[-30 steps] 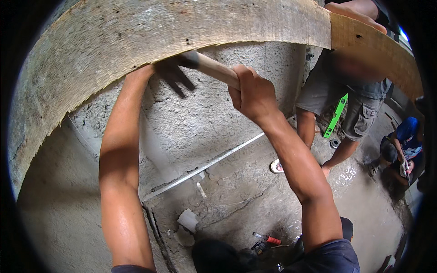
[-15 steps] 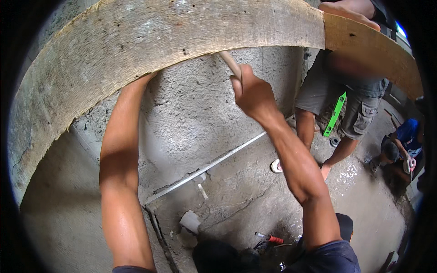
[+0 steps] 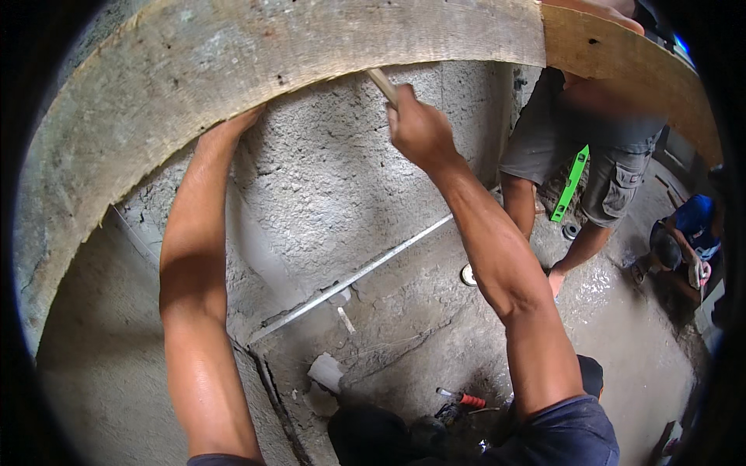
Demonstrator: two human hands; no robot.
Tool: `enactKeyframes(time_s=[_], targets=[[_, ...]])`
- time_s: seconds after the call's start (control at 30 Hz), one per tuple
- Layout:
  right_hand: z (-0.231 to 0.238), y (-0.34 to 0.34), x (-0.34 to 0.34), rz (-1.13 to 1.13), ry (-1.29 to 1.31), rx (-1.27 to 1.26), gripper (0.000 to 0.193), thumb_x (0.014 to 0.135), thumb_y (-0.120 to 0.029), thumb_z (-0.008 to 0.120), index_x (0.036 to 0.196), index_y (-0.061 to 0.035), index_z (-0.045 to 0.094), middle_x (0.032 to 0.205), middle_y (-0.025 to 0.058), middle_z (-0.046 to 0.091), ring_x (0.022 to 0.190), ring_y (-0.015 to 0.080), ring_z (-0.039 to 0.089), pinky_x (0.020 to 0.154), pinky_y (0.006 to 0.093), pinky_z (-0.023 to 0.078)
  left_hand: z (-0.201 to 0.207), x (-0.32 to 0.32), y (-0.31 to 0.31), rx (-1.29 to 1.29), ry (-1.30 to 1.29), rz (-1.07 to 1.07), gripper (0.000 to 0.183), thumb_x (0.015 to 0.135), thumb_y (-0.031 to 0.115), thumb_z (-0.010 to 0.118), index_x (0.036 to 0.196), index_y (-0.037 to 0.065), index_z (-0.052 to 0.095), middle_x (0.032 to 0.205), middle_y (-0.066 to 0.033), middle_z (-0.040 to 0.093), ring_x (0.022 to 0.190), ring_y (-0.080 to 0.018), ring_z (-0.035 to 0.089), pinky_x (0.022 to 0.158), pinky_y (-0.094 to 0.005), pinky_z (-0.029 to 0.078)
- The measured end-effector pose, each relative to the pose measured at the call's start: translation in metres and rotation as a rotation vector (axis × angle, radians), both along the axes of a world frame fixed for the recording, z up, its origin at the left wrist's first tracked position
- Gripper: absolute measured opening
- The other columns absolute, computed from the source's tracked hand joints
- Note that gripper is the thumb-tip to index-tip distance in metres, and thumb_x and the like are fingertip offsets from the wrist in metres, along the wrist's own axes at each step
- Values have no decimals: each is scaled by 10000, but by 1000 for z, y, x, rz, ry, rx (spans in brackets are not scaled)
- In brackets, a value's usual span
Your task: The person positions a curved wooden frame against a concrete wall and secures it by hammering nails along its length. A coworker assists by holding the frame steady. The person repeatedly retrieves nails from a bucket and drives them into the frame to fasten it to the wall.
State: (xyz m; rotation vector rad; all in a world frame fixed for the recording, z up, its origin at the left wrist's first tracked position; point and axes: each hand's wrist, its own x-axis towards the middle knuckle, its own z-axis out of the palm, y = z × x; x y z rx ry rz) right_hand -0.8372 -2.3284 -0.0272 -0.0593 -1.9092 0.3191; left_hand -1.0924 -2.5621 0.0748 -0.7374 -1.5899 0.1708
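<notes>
While both forearms rise from the near edge, the floor [image 3: 404, 326] below them carries a red-handled tool [image 3: 465, 399], a white scrap [image 3: 326, 371] and a long pale pipe [image 3: 365, 272] running along the foot of the rough concrete wall [image 3: 334, 171]. The right hand [image 3: 420, 128] is clenched, fingers pressed together around a wooden handle [image 3: 382, 84] whose far end disappears behind the wooden plank [image 3: 272, 54]. The left hand [image 3: 233, 128] reaches up to the plank's lower edge; its fingers are hidden behind the board, so their state cannot be told. Farther right, another person [image 3: 590, 147] in grey shorts stands by a green level [image 3: 571, 185], a hand [image 3: 598, 9] on the plank's top.
</notes>
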Motion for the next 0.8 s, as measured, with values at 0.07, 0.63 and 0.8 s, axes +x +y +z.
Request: enactKeyframes(time_s=[0.07,0.63,0.8], targets=[[9,-13,1,83,172,166,187,991,-167,634,1118,-59,550,681,151,657,573,371,670,517,478,559,3,-1,-1,-52,193,-5,380,1007,408,604,1222,118,722,1211,-161,733,1107,-406,682,958,-543,528],[-49,24,-11,124,125,106,251,998,-318,659,1078,-100,563,745,154,655,608,403,669,543,489,551,-3,25,0,9,-139,-20,465,979,435,644,1334,134,657,1272,-191,690,1201,-410,639,1006,-564,495],[-40,21,-1,105,72,35,290,1020,-382,646,1047,-98,593,832,152,692,700,398,693,584,505,559,-7,35,-4,57,-117,-99,471,987,411,634,1370,139,660,1377,-196,650,1273,-435,588,1103,-554,431]])
